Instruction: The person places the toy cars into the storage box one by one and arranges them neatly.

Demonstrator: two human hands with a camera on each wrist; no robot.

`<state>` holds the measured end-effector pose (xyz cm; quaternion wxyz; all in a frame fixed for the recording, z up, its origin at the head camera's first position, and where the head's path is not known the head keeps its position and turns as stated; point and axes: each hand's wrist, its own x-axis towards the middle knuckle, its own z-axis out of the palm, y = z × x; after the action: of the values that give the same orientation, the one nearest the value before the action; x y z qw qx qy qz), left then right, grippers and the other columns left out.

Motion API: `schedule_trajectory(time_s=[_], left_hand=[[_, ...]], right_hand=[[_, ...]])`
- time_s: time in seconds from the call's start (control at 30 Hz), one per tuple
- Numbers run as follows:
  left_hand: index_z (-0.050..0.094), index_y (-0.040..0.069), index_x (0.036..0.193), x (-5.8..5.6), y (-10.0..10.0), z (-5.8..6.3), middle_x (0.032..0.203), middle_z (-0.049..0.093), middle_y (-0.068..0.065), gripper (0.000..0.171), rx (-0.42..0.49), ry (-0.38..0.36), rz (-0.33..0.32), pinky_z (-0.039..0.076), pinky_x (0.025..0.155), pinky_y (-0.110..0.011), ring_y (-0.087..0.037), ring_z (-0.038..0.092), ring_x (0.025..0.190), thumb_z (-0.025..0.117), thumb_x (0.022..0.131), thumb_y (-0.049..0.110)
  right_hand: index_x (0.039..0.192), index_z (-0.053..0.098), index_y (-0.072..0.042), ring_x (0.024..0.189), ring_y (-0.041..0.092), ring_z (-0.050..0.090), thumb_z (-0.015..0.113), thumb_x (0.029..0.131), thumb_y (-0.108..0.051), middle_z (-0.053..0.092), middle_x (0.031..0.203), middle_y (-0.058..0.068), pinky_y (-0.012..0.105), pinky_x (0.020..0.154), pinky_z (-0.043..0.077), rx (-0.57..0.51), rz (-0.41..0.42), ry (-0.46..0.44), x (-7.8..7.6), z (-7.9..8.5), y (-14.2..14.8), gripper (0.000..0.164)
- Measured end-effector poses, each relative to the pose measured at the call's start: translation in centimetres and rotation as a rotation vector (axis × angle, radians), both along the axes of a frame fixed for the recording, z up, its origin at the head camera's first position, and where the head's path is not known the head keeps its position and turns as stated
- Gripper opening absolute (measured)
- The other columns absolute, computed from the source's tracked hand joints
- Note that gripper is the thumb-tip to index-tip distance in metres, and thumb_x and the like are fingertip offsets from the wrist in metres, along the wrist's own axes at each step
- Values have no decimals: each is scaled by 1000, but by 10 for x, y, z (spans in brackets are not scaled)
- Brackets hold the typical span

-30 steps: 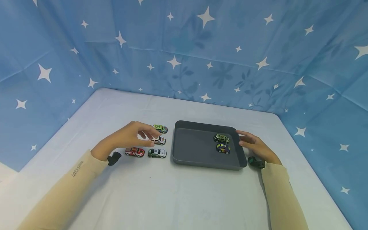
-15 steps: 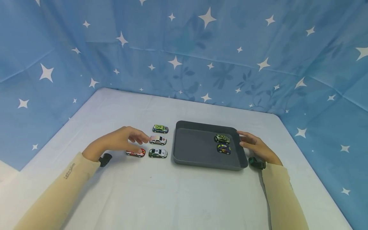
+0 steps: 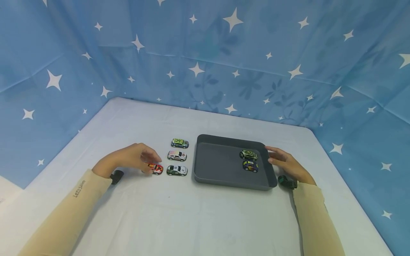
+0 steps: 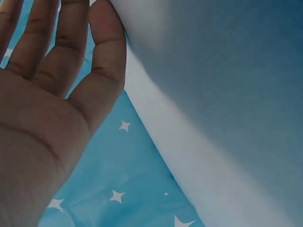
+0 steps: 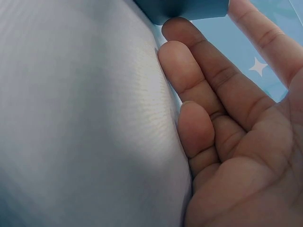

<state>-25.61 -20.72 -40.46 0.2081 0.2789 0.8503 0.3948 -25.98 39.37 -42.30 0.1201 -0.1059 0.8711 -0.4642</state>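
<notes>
In the head view, my left hand (image 3: 132, 156) is over a red toy car (image 3: 157, 168), thumb on its near side and fingers beyond it. The hand covers the car's left part; whether it touches the car is hidden. The left wrist view shows that left hand (image 4: 57, 90) with extended fingers and no car. My right hand (image 3: 286, 164) touches the right wall of a dark grey tray (image 3: 217, 165) with spread thumb and fingers. In the right wrist view, fingertips of the right hand (image 5: 236, 132) meet the tray's wall (image 5: 189, 8).
Right of the red car lie a green-and-white toy car (image 3: 177, 170), a white one (image 3: 177, 155) and a yellow-green one (image 3: 179, 143). Inside the tray are a camouflage car (image 3: 248, 154) and a dark blue one (image 3: 250, 166). A starry blue curtain (image 3: 205, 89) borders the white table (image 3: 198, 220).
My left hand has moved left and nearer, away from beside the white and yellow-green cars, and lowered over the red car. The right hand stays at the tray's wall.
</notes>
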Motion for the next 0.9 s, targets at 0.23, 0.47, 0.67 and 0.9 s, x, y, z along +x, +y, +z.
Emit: schedule_trajectory(time_s=[0.23, 0.47, 0.67, 0.9], left_hand=[[79, 1, 118, 1, -1, -1, 121, 79, -9, 45, -62, 30, 22, 49, 114, -58, -39, 69, 129, 94, 75, 1], [82, 7, 107, 2, 1, 0, 110, 81, -2, 34, -98, 69, 25, 51, 111, -58, -32, 74, 119, 94, 75, 0], [83, 11, 103, 2, 2, -2, 106, 81, 2, 29, -107, 82, 29, 53, 109, -57, -26, 75, 113, 93, 77, 0], [84, 12, 104, 2, 1, -1, 106, 81, 3, 28, -104, 94, 25, 54, 105, -58, -25, 75, 112, 93, 78, 3]], right_hand=[[168, 31, 1, 153, 60, 30, 64, 110, -18, 24, 172, 34, 81, 119, 20, -13, 15, 15, -2, -1, 1, 69], [169, 30, -1, 153, 60, 30, 65, 110, -19, 24, 172, 34, 83, 119, 18, -19, 3, -7, -1, -2, 1, 72], [169, 30, -1, 151, 59, 35, 65, 110, -20, 28, 171, 34, 83, 118, 19, -17, 0, -4, -2, -3, 1, 71], [169, 31, -1, 152, 59, 33, 65, 110, -20, 26, 171, 34, 82, 119, 19, -11, 1, -1, -2, -3, 1, 71]])
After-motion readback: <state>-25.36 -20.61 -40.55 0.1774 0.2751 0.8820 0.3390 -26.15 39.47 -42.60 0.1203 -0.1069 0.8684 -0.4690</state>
